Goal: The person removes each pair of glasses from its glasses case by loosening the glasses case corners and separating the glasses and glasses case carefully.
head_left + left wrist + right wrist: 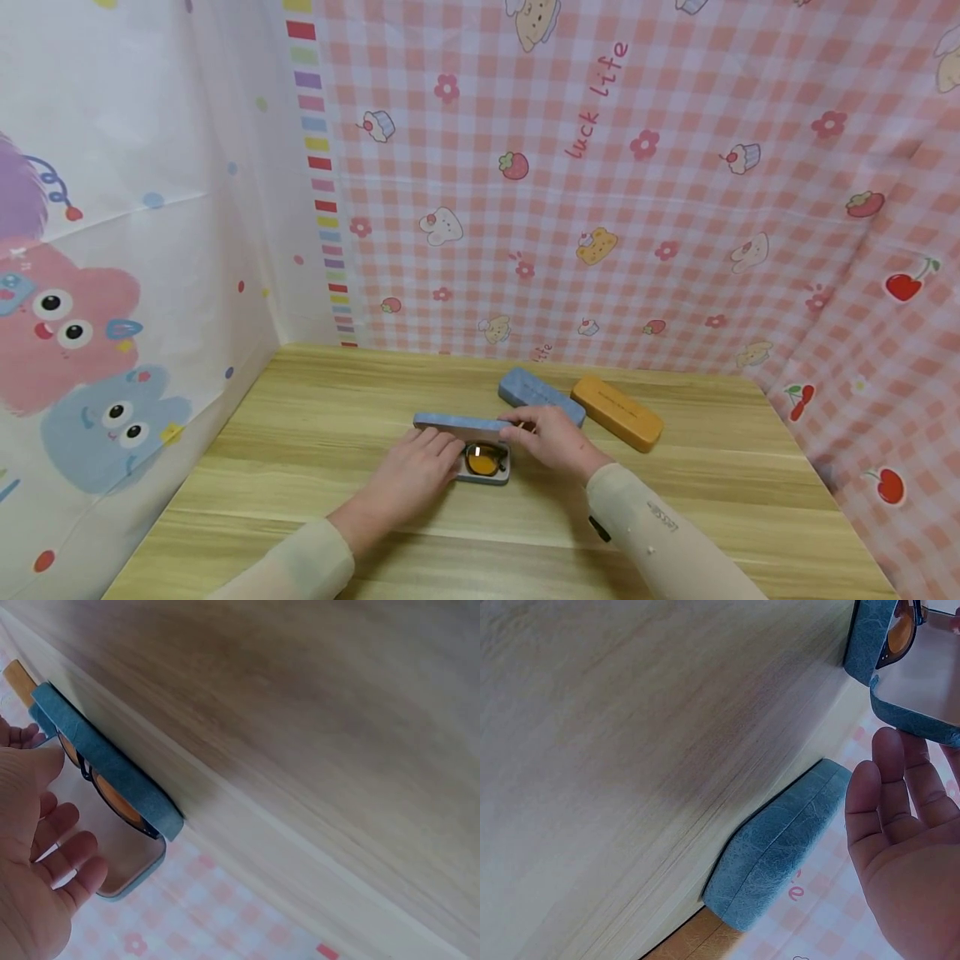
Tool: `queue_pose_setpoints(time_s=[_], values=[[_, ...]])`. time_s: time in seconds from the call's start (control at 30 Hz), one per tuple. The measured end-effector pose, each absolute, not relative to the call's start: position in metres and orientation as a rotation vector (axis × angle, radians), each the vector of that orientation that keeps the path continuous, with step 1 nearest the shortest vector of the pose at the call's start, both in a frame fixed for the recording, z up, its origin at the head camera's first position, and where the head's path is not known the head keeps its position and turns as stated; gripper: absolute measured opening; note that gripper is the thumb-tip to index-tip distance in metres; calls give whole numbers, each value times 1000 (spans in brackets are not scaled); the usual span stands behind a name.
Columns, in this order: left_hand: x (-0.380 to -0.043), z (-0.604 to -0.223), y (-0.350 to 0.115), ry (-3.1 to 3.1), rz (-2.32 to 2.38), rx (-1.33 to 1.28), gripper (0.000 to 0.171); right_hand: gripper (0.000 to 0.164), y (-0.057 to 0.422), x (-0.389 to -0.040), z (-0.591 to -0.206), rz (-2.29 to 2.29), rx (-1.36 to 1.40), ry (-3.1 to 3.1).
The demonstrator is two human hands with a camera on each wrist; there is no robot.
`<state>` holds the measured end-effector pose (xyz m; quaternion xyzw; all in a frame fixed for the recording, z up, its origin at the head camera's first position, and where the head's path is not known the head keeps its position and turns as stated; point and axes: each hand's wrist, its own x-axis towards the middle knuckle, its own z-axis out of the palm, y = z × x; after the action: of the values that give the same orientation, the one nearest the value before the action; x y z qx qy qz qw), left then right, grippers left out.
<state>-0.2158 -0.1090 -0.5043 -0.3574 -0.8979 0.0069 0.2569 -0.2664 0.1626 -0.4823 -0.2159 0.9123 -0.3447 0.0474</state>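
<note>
A blue glasses case (491, 480) lies on the table with its lid (461, 422) raised at the back. Inside are dark-framed sunglasses (484, 461) with orange lenses, seen edge-on in the left wrist view as sunglasses (116, 799). My left hand (422, 468) reaches over the case's left part, its fingers loosely bent in front of the pale lid lining (124, 851). It covers that end of the sunglasses in the head view. At the lid's right end, my right hand (551, 435) pinches the edge between thumb and fingers. Its lower fingers (889, 754) stay loose beside the lid.
A second blue glasses case (536, 395), shut, lies behind my right hand. Beside it on the right is a shut orange glasses case (617, 412). Patterned cloth (600, 192) hangs along the back edge of the wooden table (315, 417).
</note>
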Motion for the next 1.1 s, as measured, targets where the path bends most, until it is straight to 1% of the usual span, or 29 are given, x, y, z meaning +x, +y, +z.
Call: queue_pose_setpoints(time_s=[0.7,1.1], values=[[-221,-508,-100,-2522,64,-988,30,33,163,-267,-483,-1040,-675,2779],[-227,-511,-95,-2518,97,-986,22,32,163,-267,-483,-1051,-677,2775]])
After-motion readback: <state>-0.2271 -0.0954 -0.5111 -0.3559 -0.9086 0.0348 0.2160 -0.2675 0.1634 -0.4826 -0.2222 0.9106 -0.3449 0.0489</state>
